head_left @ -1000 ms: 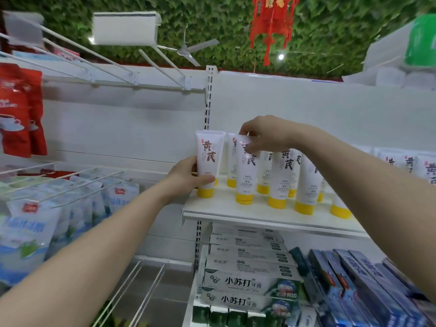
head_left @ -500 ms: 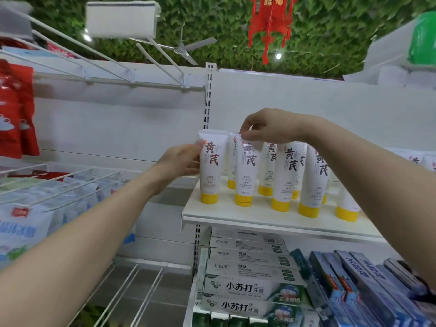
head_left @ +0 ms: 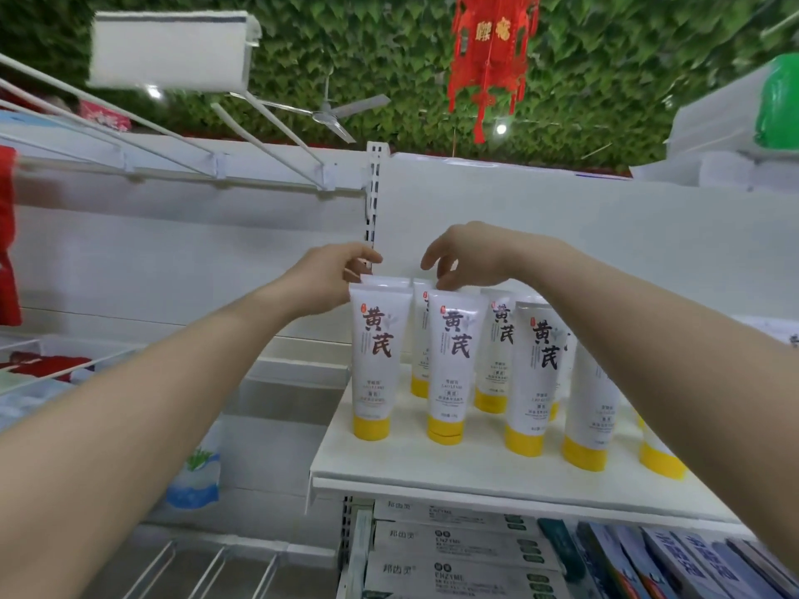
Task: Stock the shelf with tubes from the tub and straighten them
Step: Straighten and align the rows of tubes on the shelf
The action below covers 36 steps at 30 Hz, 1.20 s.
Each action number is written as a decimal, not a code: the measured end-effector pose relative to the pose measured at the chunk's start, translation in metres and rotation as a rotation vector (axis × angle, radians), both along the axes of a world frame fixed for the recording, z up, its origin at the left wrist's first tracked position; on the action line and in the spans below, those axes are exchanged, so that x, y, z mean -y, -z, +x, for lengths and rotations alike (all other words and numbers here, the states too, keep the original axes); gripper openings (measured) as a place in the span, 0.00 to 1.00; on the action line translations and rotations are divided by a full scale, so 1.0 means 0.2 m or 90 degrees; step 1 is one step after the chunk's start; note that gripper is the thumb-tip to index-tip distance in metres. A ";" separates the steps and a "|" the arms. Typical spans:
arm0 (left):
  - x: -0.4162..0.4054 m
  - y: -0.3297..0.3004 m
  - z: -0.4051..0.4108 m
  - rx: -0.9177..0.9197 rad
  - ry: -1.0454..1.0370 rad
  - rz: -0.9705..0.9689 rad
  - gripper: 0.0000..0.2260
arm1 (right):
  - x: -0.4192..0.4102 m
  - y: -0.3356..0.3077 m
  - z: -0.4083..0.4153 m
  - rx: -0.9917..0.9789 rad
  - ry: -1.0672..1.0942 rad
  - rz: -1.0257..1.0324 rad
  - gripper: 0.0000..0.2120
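A: So, what is at the far left?

B: Red packs (head_left: pixel 7 235) hang there, and white wire racks (head_left: pixel 173 157) stick out from the wall. Lower down lie some pale bags (head_left: pixel 194 477).

A: And the left hand?

B: The left hand (head_left: pixel 333 278) is at the top edge of the first tube (head_left: pixel 374 361). Its thumb and fingers are close together at the flat seal of this tube, like a pinch. If it really squeezes the seal or only touches it, I cannot tell.

A: Where do the tubes stand?

B: They stand on the white shelf (head_left: pixel 432 473), upright, with the yellow caps down. The first tube is at the left end of the front row. Beside it is the second tube (head_left: pixel 452 365), then the third tube (head_left: pixel 534 378). More tubes stand behind them, and more to the right, partly hidden by the right forearm.

A: What does the right hand do?

B: The right hand (head_left: pixel 471 257) is above the second tube. The fingers are bent down and loosely spread, and the fingertips (head_left: pixel 445 283) touch the top of this tube or of the one behind it. It does not close around anything.

A: And under the shelf?

B: Grey-white boxes (head_left: pixel 458 551) are stacked flat there, and blue boxes (head_left: pixel 674 559) lie to the right of them.
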<state>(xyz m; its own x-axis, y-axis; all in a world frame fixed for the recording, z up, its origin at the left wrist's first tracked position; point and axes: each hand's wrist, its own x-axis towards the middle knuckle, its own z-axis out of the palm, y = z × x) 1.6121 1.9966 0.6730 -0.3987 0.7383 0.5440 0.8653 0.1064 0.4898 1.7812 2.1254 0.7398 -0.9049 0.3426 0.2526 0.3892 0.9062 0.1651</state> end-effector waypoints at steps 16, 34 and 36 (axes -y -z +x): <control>-0.12 0.09 -0.02 0.119 0.111 -0.014 0.07 | -0.11 0.01 -0.12 0.073 0.016 0.030 0.14; 0.01 0.05 0.04 0.058 0.081 0.264 0.09 | -0.03 0.03 0.08 -0.119 -0.043 -0.034 0.12; 0.05 0.04 0.08 0.081 0.067 0.388 0.07 | 0.01 0.02 0.14 -0.175 -0.088 -0.046 0.10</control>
<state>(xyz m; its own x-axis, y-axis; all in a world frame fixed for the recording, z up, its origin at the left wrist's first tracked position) 1.6273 1.9859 0.6653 -0.4305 0.3501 0.8319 0.7865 -0.3067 0.5361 1.8096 2.1226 0.7352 -0.8457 0.2463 0.4735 0.2820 0.9594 0.0047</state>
